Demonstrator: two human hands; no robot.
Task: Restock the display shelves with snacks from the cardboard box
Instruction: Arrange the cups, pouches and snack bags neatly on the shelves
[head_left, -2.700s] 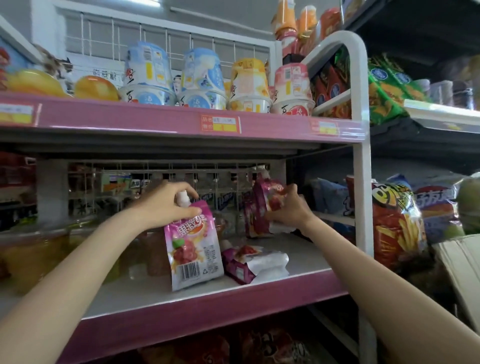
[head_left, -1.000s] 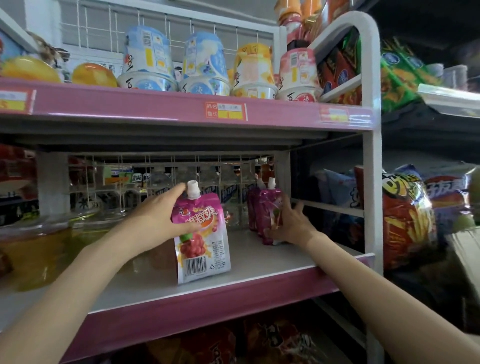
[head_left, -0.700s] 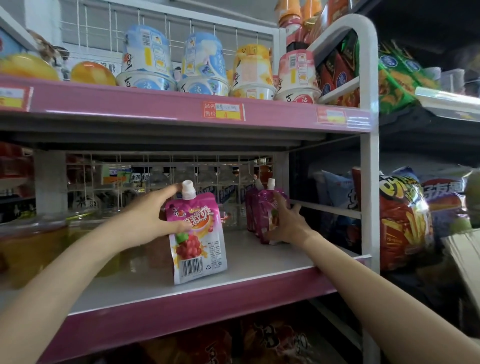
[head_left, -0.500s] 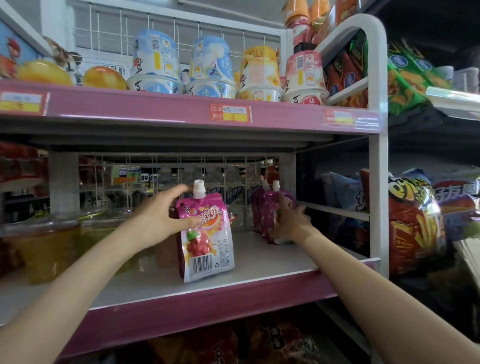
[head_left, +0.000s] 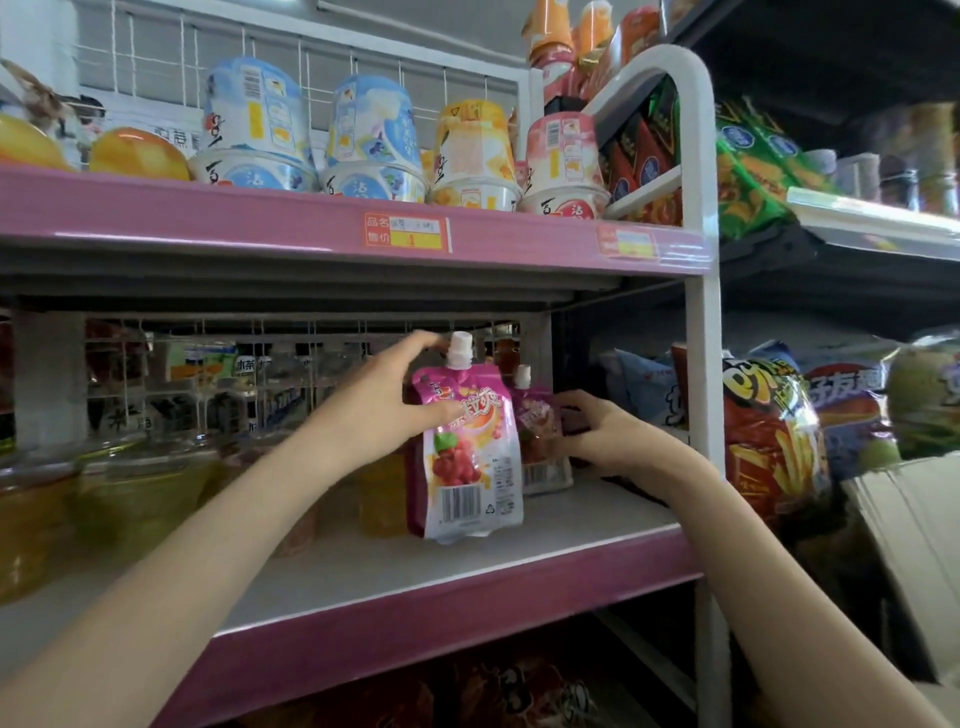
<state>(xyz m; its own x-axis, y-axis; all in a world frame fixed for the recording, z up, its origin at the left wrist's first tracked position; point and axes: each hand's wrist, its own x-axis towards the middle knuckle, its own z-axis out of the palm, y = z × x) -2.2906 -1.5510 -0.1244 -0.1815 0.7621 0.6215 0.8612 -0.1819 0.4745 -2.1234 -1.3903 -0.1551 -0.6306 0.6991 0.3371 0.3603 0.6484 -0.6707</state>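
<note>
A pink spouted pouch (head_left: 470, 452) stands on the white middle shelf (head_left: 597, 530), gripped near its top by the left hand (head_left: 384, 410). Just right, the right hand (head_left: 602, 434) curls around a farther pouch (head_left: 537, 431). Above, cups (head_left: 374, 140) line the pink-edged upper shelf (head_left: 208, 213); chip bags (head_left: 769, 436) and a cardboard box (head_left: 919, 530) sit right.

A red-and-yellow price tag (head_left: 407, 232) is fixed to the front edge of a pink ledge. Above and to its left, two blue-and-white cups (head_left: 254, 111) are seen, with a yellow cup (head_left: 471, 136) and a pink cup (head_left: 560, 148) above and to its right. Green bags (head_left: 753, 166) are stacked far to the right of the tag. Below the tag and to the right, a red chip bag (head_left: 769, 436) is displayed; below and to the left, clear jars (head_left: 140, 488) of yellow contents are lined up.
</note>
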